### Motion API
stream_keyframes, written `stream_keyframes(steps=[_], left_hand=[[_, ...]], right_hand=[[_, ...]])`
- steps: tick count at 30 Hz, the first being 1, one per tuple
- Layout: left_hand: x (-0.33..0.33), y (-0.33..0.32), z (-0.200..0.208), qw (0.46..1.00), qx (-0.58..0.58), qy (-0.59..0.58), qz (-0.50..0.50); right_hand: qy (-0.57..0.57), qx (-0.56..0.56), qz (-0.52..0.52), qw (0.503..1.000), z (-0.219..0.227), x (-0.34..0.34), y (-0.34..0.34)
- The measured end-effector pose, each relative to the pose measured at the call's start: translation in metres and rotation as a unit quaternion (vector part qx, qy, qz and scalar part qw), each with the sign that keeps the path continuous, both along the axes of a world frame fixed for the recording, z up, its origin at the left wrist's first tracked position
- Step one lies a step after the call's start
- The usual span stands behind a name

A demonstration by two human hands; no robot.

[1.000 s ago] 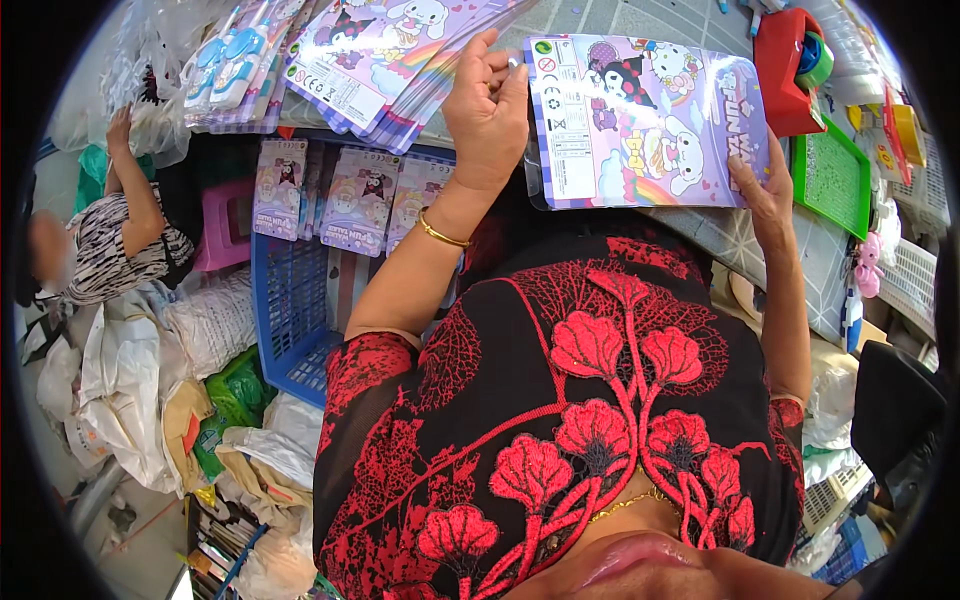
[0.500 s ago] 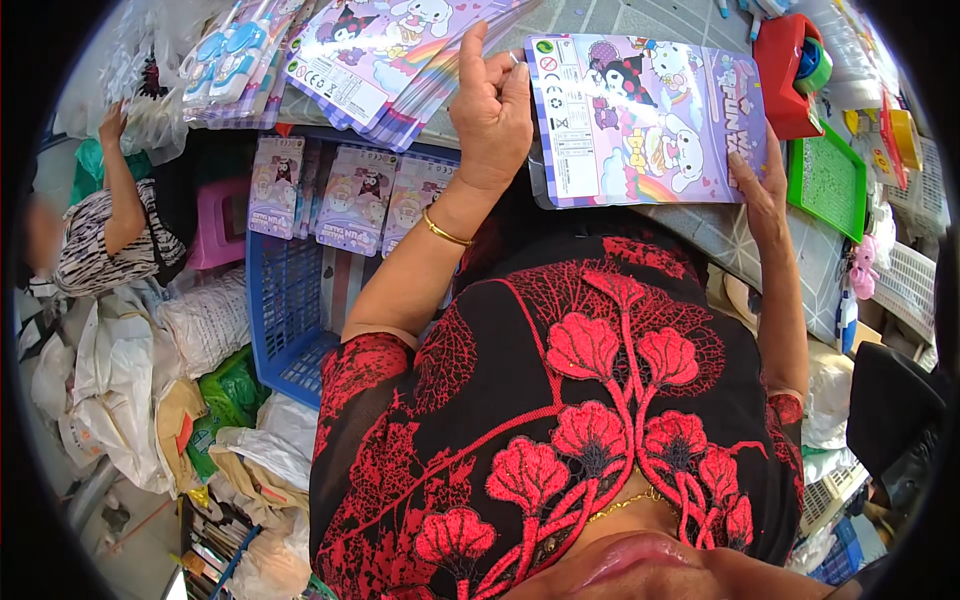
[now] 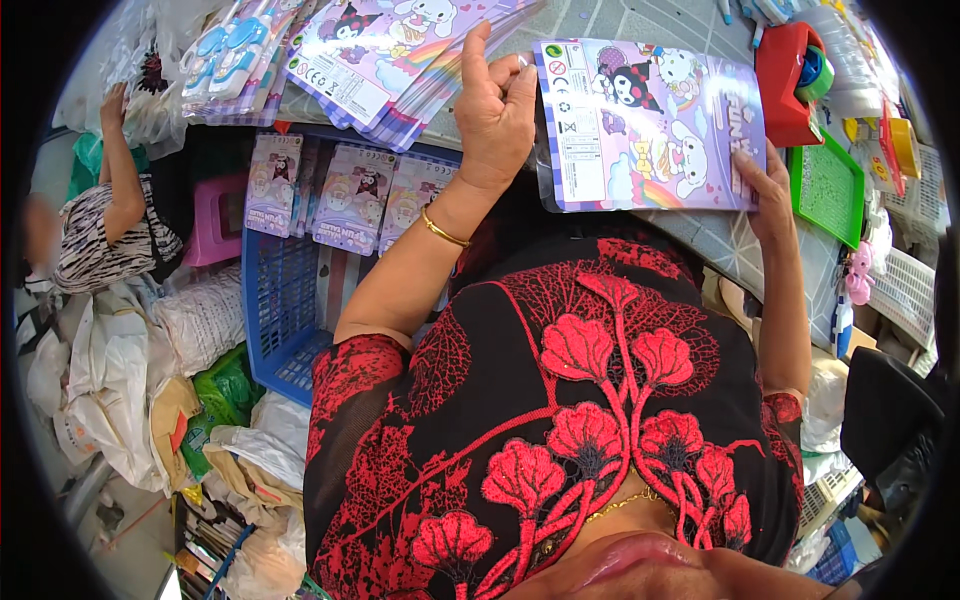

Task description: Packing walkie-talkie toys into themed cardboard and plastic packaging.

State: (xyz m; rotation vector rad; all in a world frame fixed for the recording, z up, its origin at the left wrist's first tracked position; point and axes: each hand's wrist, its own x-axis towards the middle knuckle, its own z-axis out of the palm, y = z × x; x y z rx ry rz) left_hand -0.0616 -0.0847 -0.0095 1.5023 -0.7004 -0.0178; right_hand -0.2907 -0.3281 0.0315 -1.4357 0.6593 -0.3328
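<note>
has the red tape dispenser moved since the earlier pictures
No: judged against the green tray beside it, the red tape dispenser sits in the same place.

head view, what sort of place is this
Probably a small packing workshop: the right hand holds a printed card, a stack of similar cards lies on the table, and more stand in a blue basket.

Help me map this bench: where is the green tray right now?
The green tray is on the right of the head view, just below the red tape dispenser and to the right of the right hand.
</note>
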Motion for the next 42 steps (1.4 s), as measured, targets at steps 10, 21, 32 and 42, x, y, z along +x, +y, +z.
stream_keyframes(steps=[10, 21, 32, 42], left_hand=[[-0.001, -0.002, 0.006, 1.000, 0.004, -0.007, -0.010], [-0.009, 0.003, 0.017, 0.995, -0.026, 0.057, -0.082], [-0.016, 0.009, 0.014, 0.998, -0.033, -0.043, -0.021], [-0.030, 0.062, 0.034, 0.967, 0.104, -0.180, -0.145]], right_hand=[[0.087, 0.095, -0.034, 0.991, 0.012, 0.005, -0.012], [0.088, 0.069, -0.040, 0.993, 0.010, 0.004, -0.011], [0.104, 0.042, -0.065, 0.992, 0.007, 0.008, -0.013], [0.091, 0.056, -0.060, 0.992, -0.003, 0.005, -0.017]])
